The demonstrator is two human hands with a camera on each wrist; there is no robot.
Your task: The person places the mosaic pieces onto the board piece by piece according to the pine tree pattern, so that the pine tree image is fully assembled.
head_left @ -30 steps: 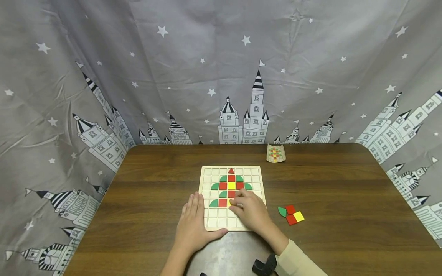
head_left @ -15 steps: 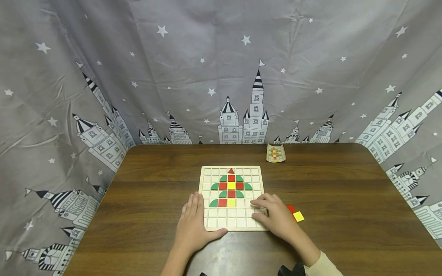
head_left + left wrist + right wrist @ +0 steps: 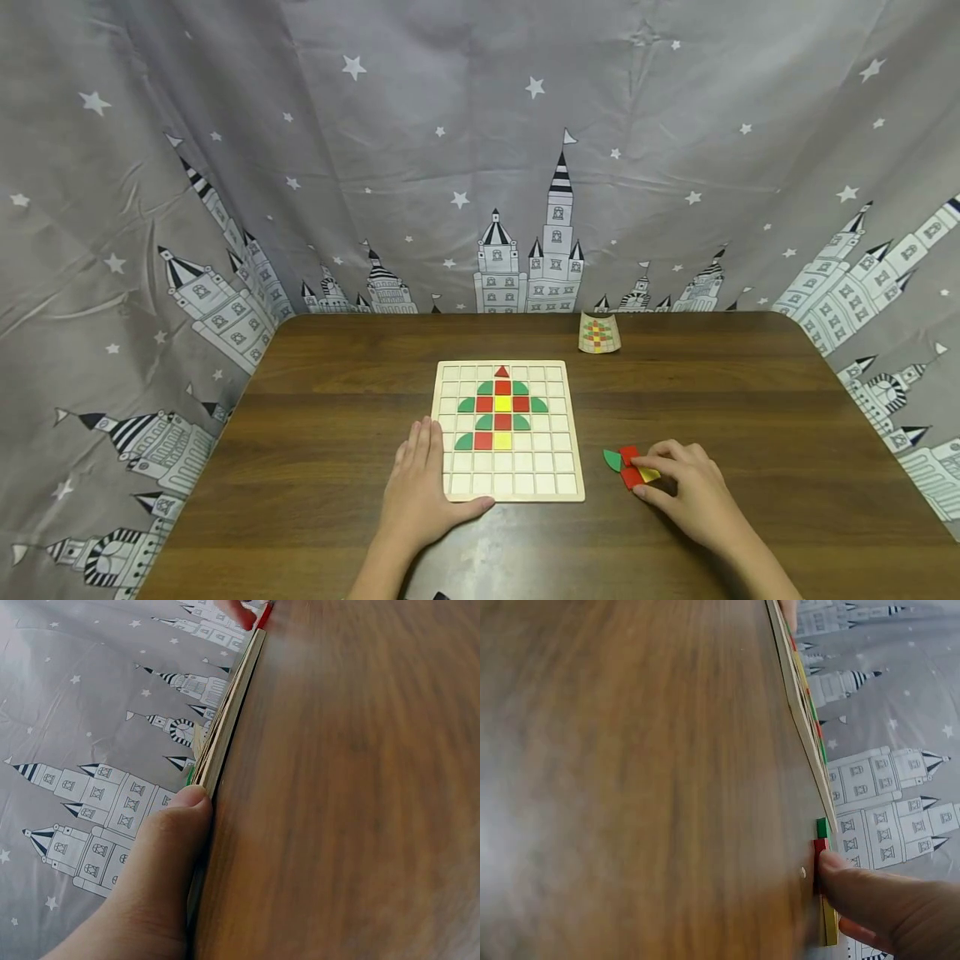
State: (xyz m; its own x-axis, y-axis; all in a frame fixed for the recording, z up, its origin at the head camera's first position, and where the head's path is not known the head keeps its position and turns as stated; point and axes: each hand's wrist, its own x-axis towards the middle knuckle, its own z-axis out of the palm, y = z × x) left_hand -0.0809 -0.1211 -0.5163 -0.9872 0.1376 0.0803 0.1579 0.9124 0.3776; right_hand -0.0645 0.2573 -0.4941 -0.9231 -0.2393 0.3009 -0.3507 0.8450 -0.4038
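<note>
The pale wooden grid board lies on the table, bearing red, green and yellow tiles in a tree-like figure. My left hand rests against its left edge with straight fingers, and the thumb lies along the front edge; the left wrist view shows this thumb at the rim. Right of the board, my right hand pinches a red square tile between thumb and fingers. Around it lie another red square, a green quarter-round tile and a partly covered yellow square tile.
A curled pattern card with a similar tree figure stands at the table's back edge. The wooden table meets a grey curtain with castles and stars behind it.
My right hand has let go of the yellow square on the board and moved right to the loose tiles, where it now pinches a red one. The left hand stays put.
</note>
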